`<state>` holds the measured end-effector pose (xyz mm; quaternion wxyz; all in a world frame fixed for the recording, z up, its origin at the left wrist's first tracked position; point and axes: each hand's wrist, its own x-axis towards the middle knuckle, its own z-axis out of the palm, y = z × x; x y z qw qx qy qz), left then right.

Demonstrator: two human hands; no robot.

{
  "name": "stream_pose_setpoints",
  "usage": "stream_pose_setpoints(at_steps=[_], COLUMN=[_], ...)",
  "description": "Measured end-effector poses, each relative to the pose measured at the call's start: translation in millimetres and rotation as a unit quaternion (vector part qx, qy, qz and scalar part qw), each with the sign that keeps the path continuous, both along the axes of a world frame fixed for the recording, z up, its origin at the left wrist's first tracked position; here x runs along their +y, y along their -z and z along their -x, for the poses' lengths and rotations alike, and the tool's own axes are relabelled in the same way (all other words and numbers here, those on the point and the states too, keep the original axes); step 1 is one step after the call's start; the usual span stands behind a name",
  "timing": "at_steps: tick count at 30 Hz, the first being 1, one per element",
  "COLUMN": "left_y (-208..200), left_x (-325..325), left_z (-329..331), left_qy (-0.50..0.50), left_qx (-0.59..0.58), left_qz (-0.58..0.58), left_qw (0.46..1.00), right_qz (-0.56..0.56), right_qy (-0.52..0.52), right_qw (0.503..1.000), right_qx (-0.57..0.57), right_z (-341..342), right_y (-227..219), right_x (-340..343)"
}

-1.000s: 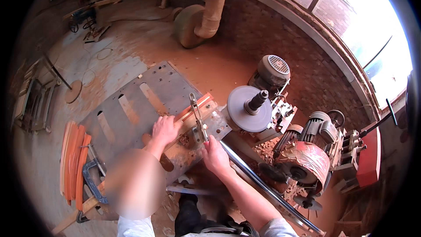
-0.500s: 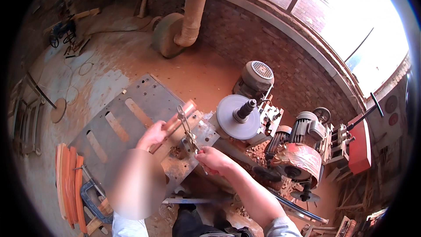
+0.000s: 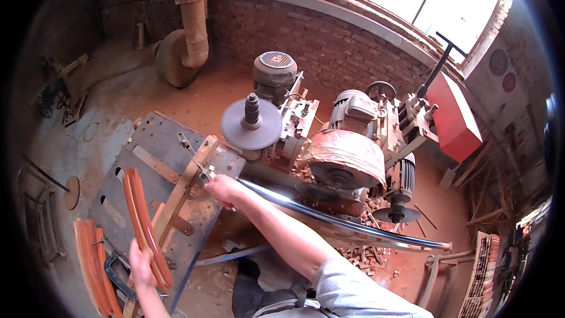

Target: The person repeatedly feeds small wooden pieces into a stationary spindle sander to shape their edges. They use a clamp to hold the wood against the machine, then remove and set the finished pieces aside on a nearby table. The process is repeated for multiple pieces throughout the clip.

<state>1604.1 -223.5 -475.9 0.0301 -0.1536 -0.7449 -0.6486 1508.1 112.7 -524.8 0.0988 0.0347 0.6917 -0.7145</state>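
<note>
My left hand point(image 3: 141, 264) grips a curved reddish-brown wooden piece point(image 3: 140, 218) near its lower end, at the left side of the metal table point(image 3: 170, 129). The piece stands tilted beside a pale wooden bar point(image 3: 187, 185) on the tabletop. My right hand point(image 3: 223, 190) is closed around the handle of a metal toggle clamp point(image 3: 200, 165), which is mounted by the bar. At the lower left, near my left hand, lies a stack of similar curved wooden pieces point(image 3: 88, 262), with a dark C-clamp point(image 3: 118, 277) beside it.
A grey disc point(image 3: 252, 123) on a spindle stands just past the table, with a motor point(image 3: 275, 73) behind. To the right is a larger machine with a wrapped drum point(image 3: 344, 156) and a red box point(image 3: 454, 116). A long shiny tube point(image 3: 347, 224) runs below it, near wood scraps point(image 3: 374, 253).
My left hand has brought the wooden piece away from the toggle clamp, toward the lower left. My right hand stays at the clamp handle. The view has swung to the right.
</note>
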Motion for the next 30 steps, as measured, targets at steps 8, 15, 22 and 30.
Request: stream_pose_setpoints(at_steps=[8, 15, 22, 30], left_y=[90, 143, 175, 209], left_x=[61, 157, 220, 276], left_z=[-196, -322, -409, -528], left_qy=[-0.014, -0.002, 0.031, 0.067], left_qx=[-0.065, -0.042, -0.066, -0.107], left_qz=[-0.153, -0.157, -0.116, -0.148], left_qw=[0.986, 0.987, 0.991, 0.981], right_qz=[0.047, 0.05, 0.019, 0.04], right_qy=[-0.005, -0.033, 0.0, -0.015], right_qw=[0.999, 0.998, 1.0, 0.998], right_qx=[-0.009, 0.021, 0.006, -0.049], right_z=[-101, -214, -340, -495], right_y=[40, 106, 163, 205], right_x=[59, 120, 189, 276])
